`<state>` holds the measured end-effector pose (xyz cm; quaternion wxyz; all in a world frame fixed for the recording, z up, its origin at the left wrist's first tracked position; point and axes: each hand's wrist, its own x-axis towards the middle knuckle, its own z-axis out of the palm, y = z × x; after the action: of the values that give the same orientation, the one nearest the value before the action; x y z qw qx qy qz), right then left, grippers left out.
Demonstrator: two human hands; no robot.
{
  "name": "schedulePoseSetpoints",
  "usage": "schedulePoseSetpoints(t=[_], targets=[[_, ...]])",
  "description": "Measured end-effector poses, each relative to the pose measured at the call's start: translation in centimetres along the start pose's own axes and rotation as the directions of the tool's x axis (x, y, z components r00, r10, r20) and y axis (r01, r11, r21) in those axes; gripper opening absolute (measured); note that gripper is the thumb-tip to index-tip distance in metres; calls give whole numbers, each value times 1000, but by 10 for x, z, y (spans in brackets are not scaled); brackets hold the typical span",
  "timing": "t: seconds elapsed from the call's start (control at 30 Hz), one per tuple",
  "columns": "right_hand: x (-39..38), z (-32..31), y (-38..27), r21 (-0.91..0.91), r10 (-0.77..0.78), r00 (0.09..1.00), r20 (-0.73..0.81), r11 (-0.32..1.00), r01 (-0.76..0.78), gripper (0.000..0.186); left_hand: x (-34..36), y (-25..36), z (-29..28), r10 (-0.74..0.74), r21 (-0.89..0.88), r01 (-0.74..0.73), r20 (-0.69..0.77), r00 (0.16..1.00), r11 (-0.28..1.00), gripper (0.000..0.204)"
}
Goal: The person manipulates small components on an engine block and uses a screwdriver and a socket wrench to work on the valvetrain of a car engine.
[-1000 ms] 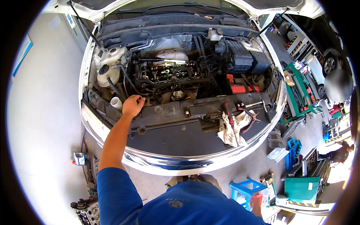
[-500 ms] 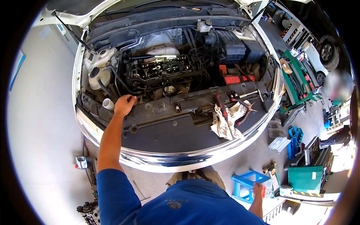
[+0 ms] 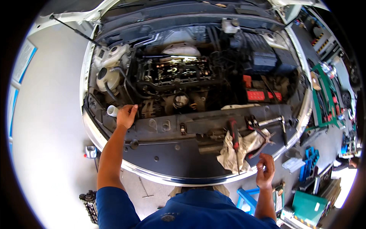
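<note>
My left hand (image 3: pixel 127 115) is bent over the rear edge of the dark front panel (image 3: pixel 152 168) of an open car engine bay. Its fingertips are hidden, so I cannot tell whether it holds anything. Right beside it stands a short white tube-like piece (image 3: pixel 112 111). My right hand (image 3: pixel 265 168) hovers over the panel's front edge, fingers loosely bent and apart, with nothing in it. Just beyond lie red-handled pliers (image 3: pixel 260 149), a screwdriver (image 3: pixel 235 139) with a red and black handle, and a crumpled off-white cloth (image 3: pixel 227 156). A ratchet wrench (image 3: pixel 271 121) lies farther right.
The engine's top (image 3: pixel 179 70) is uncovered, with a bright light bar (image 3: pixel 183 58) along its far side. Left of it sits a white coolant tank (image 3: pixel 108 81); to the right, a red-topped battery (image 3: pixel 263 95). A blue stool (image 3: pixel 248 200) stands on the floor at the lower right.
My right hand has risen from low beside my body to the panel's front edge near the pliers. My left hand stays beside the white tube. The view has shifted closer over the engine bay.
</note>
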<state>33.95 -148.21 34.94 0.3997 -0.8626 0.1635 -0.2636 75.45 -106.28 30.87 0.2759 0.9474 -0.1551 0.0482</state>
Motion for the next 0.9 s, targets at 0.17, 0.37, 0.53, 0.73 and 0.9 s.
schedulePoseSetpoints(t=[0.17,0.37,0.53,0.73,0.9], targets=[[61,21,-28,-30,48,951,304,999,-41,48,6,2,1,-11,-18,12,71,997,1000,36],[133,33,-21,29,-95,913,398,995,91,51,8,2,-4,25,-75,-16,126,992,997,33],[170,47,-10,90,-217,838,501,976,199,35,11,3,-6,50,-127,-29,167,985,991,40],[169,53,-5,157,-98,889,448,987,30,34,14,1,-4,28,-125,-7,172,985,992,30],[152,29,-5,-16,-61,944,325,997,70,33,10,-22,6,11,-163,16,161,987,987,32]])
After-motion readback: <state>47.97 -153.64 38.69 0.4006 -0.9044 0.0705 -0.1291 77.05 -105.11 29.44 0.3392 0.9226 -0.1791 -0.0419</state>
